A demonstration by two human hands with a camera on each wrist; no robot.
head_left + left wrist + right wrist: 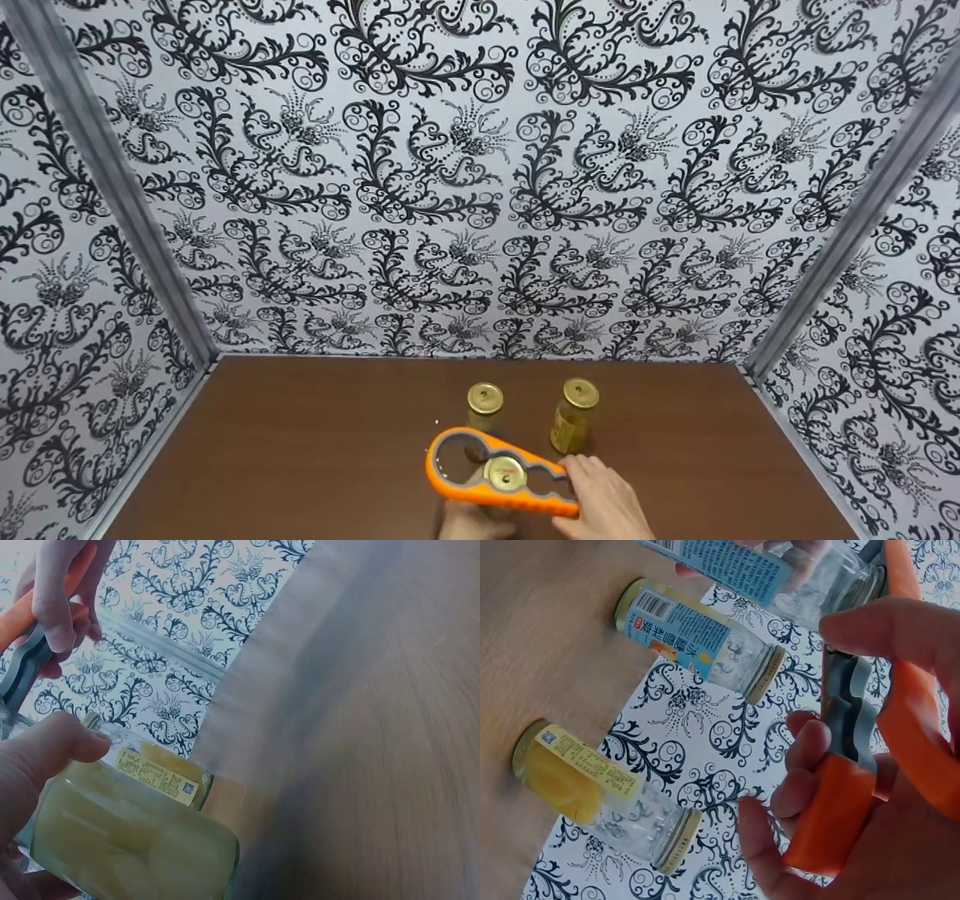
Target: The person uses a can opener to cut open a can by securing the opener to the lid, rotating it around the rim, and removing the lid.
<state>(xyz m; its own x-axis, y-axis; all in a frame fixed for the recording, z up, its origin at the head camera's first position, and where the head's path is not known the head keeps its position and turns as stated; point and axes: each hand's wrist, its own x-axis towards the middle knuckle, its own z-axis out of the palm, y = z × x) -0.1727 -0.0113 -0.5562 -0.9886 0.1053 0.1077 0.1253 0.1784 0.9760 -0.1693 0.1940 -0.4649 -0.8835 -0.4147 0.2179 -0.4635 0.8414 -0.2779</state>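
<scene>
An orange jar opener (487,495) with grey toothed inner edges is in my right hand (606,499), fingers curled around its handle ends. One of its inner openings surrounds the gold lid (505,472) of a glass jar. My left hand (471,521) grips that jar below the lid, partly hidden under the opener in the head view. Pale, cloudy contents show through the jar (135,832) in the left wrist view, where my thumb lies across its upper part. A blue label (735,570) is on its side in the right wrist view.
Two more gold-lidded jars stand on the brown table (315,450) beyond my hands: a blue-labelled jar (679,634) and, to its right, a jar with yellow contents (571,424). Black-and-white patterned walls (480,187) enclose the table at the back and sides.
</scene>
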